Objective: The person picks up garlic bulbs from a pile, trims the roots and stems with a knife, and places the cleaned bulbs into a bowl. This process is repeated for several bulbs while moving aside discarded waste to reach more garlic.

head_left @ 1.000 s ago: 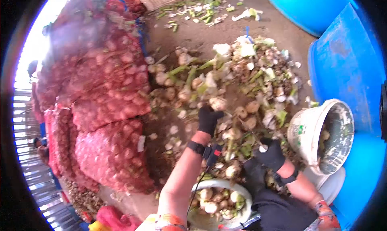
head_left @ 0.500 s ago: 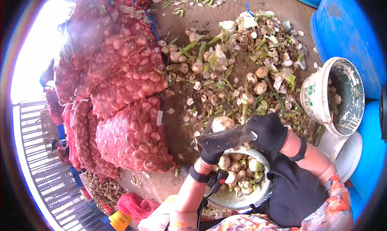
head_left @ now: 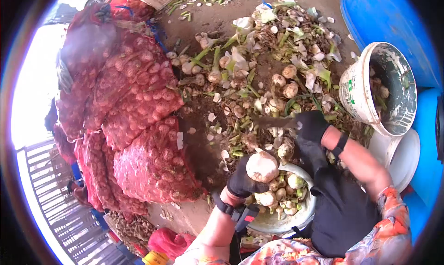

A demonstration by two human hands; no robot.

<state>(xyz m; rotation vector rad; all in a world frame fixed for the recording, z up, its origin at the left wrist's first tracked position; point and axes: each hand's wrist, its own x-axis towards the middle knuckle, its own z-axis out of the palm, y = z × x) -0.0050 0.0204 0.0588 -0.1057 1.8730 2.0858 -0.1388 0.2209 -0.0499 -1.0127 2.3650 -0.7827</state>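
My left hand [head_left: 245,179], in a black glove, grips a large white garlic bulb [head_left: 262,166] beside the rim of a round tub [head_left: 307,205]. Trimmed bulbs [head_left: 280,191] lie inside that tub. In its black glove, my right hand [head_left: 312,126] is closed on a broad-bladed knife [head_left: 277,122], held out over the trimmings and smeared by motion. The blade is apart from the bulb. Between the two hands, a smaller bulb [head_left: 285,150] shows near the tub's far rim.
Full red mesh sacks [head_left: 143,84] are stacked at the left. Cut stalks and peelings [head_left: 296,38] cover the ground ahead, with loose bulbs [head_left: 290,82] among them. A tilted white bucket [head_left: 354,87] leans at the right by blue barrels [head_left: 393,29].
The knife has moved from in front of the bulb to farther out, along with my right hand. The bulb in my left hand is now uncovered and nearer the tub. The view has shifted slightly.
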